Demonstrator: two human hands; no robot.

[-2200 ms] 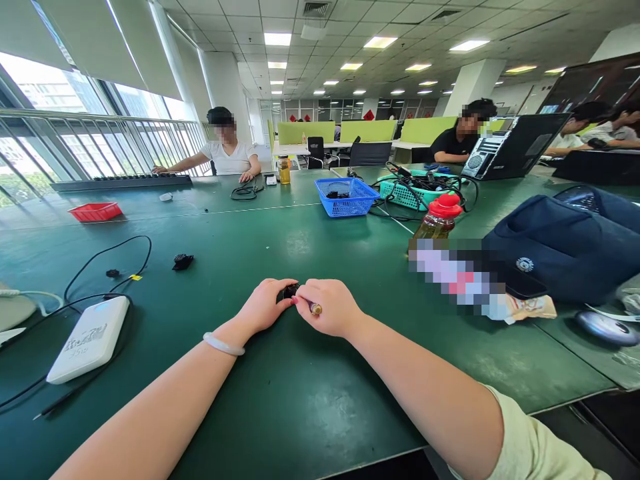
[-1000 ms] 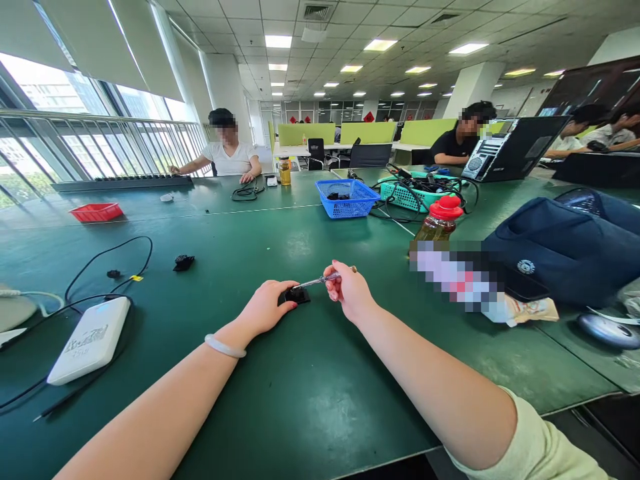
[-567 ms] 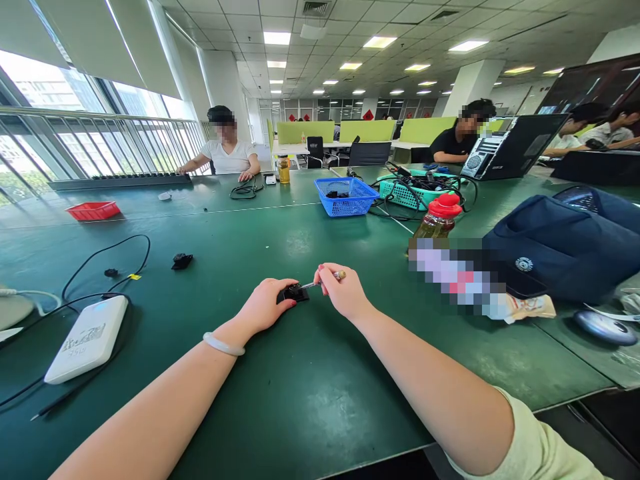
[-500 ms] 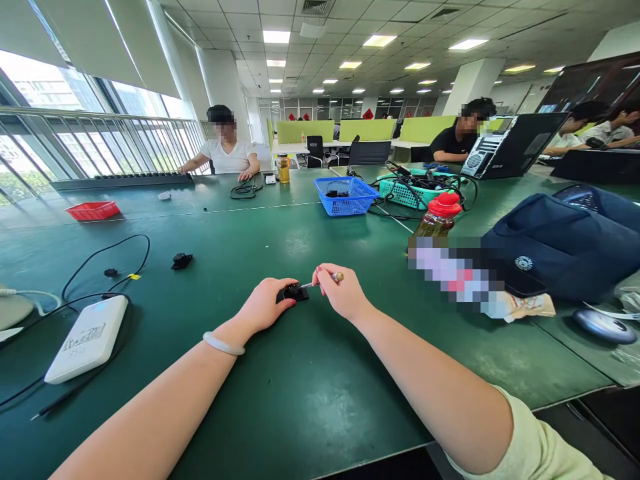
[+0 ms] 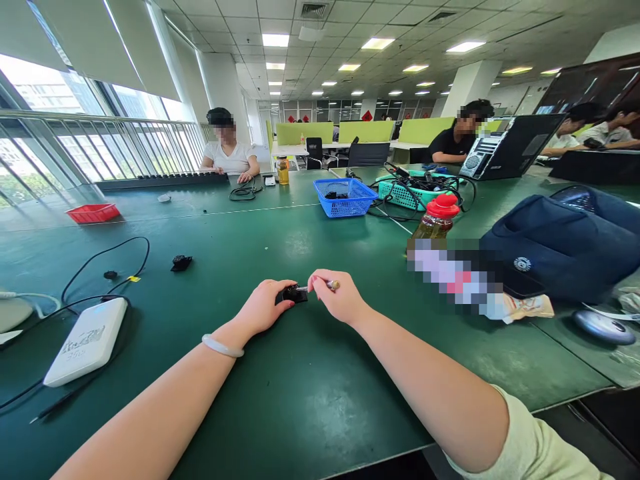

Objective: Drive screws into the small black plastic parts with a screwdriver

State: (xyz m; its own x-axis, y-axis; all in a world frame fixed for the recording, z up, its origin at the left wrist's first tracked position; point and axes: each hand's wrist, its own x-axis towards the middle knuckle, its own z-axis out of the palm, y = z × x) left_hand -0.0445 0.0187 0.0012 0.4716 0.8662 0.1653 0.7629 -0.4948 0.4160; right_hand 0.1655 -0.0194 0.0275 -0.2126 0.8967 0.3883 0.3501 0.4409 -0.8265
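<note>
My left hand (image 5: 265,305) grips a small black part (image 5: 296,293) on the green tabletop, thumb on the near side and fingers on the far side. Some of the part is hidden by those fingers. My right hand (image 5: 336,297) pinches a thin screwdriver (image 5: 333,285) with a brownish-gold end, held almost level. Its metal shaft points left and its tip meets the black part or lies just over it; I cannot tell which. Farther left lies another small black piece (image 5: 181,263), apart from both hands.
A white power bank-like box (image 5: 87,341) with black cables lies left. Ahead stand a red tray (image 5: 93,213), a blue basket (image 5: 346,200), a green basket (image 5: 407,193) and a red-lidded bottle (image 5: 436,217). A navy bag (image 5: 565,243) sits right. Co-workers sit across the table.
My right hand has shifted slightly left, bringing the screwdriver closer to the black part. Across the table, a co-worker's long black strip has slid to the right.
</note>
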